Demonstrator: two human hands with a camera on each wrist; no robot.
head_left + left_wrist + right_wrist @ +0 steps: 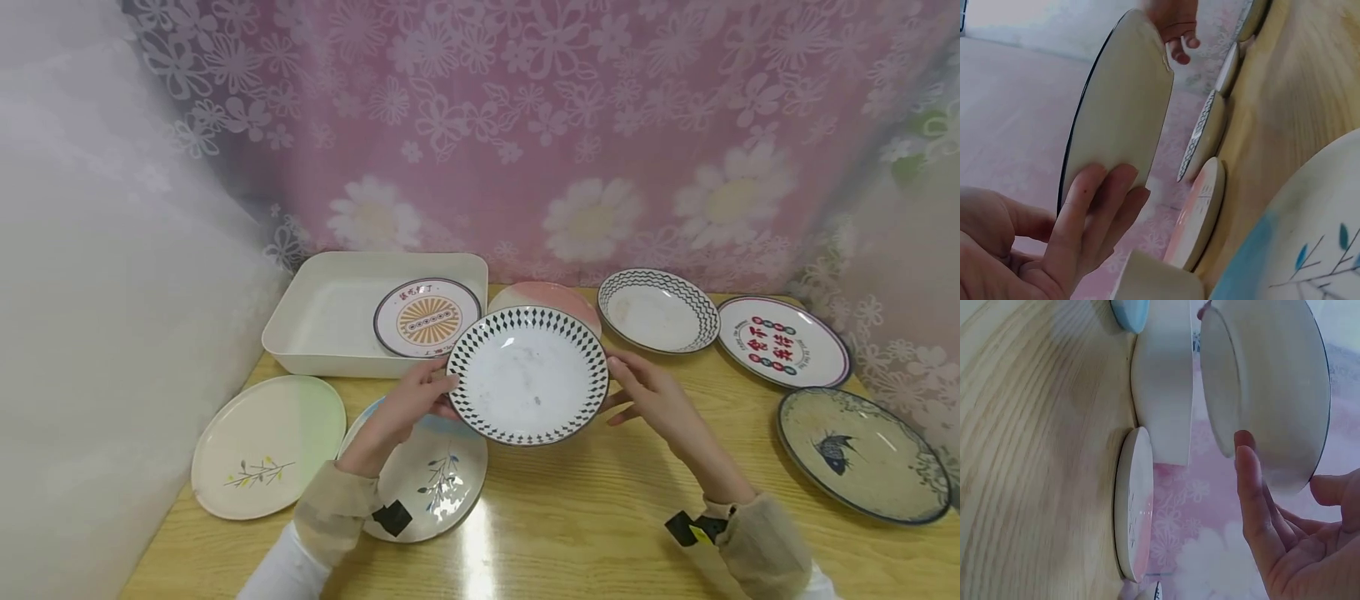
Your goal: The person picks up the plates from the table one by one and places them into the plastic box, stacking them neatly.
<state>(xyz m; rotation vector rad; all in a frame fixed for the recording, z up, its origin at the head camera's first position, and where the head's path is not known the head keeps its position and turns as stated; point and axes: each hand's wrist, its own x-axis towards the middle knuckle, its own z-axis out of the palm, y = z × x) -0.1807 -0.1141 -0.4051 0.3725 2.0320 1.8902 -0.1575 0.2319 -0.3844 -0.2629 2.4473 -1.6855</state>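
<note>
A white deep plate (528,379) with black diamonds round its rim is held up above the table, tilted so its inside faces the head camera. My left hand (408,404) grips its left edge, thumb on the rim and fingers spread beneath the pale underside (1116,106). At the opposite edge, my right hand (660,404) pinches it with the thumb at the rim and fingertips against the underside, as the right wrist view shows. Below my left forearm lies a plate with a blue edge and leafy sprig (442,475). A pink-and-white plate (551,296) is partly hidden behind the held one.
A white bin (322,312) at the back left contains a sunburst plate (427,317). A sprig-painted green-and-cream plate (262,450) lies at the left. Along the right are a wavy-rimmed plate (656,312), a lettered plate (783,342) and a fish plate (862,454). A floral curtain (480,125) hangs behind.
</note>
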